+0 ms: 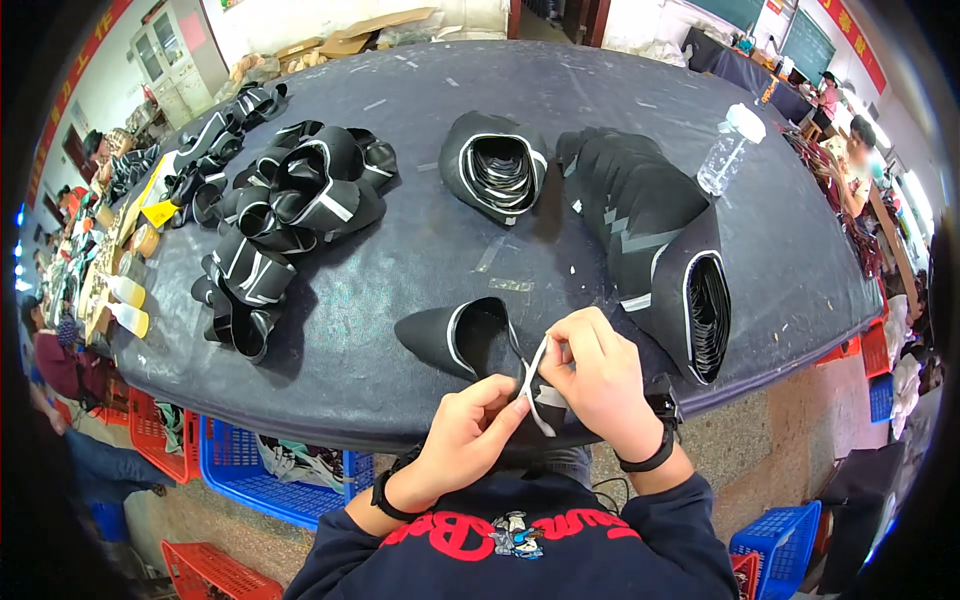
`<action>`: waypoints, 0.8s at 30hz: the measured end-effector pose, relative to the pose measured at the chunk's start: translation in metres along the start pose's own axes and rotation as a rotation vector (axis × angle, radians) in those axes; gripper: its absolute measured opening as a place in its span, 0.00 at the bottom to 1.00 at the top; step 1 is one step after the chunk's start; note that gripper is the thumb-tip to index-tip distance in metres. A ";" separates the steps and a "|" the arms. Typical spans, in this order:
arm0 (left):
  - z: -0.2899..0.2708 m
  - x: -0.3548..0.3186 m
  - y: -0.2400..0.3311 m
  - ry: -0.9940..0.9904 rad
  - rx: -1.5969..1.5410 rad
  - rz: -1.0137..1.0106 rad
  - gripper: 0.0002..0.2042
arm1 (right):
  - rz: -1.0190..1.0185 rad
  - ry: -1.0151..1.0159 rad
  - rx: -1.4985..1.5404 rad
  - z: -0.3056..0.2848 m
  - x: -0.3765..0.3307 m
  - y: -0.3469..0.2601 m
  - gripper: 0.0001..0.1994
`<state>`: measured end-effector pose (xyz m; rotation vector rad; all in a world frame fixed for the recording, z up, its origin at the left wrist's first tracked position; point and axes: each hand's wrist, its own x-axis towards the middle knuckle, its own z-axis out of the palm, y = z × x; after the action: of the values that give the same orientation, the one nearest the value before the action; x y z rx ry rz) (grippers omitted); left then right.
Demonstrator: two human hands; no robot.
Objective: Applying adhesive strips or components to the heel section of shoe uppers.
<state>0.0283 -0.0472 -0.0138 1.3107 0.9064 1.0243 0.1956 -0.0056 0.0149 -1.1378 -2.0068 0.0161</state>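
A black shoe upper (432, 336) with a pointed toe and a pale inner edge lies at the front of the table, toe to the left. Its two narrow back ends come together between my hands, where white-edged strips cross. My left hand (468, 432) pinches one of these ends between thumb and fingers. Slightly higher and to the right, my right hand (598, 372) is closed on the other end, fingertips bent down over it. The fingers partly hide where the ends meet.
Nested shoe uppers form a long stack (640, 215) at the right and a shorter stack (495, 168) behind. Loose uppers (300, 190) are heaped at the left. A clear bottle (728, 155) stands at the far right. A blue crate (270, 485) sits below the table's front edge (330, 432).
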 end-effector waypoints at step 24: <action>0.003 0.005 -0.006 0.244 0.003 0.237 0.07 | -0.009 -0.064 0.499 -0.005 -0.026 -0.030 0.05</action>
<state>0.0330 -0.0435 -0.0198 1.3372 0.9488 1.3906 0.1844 -0.0440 0.0134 -0.8127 -1.9120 0.5251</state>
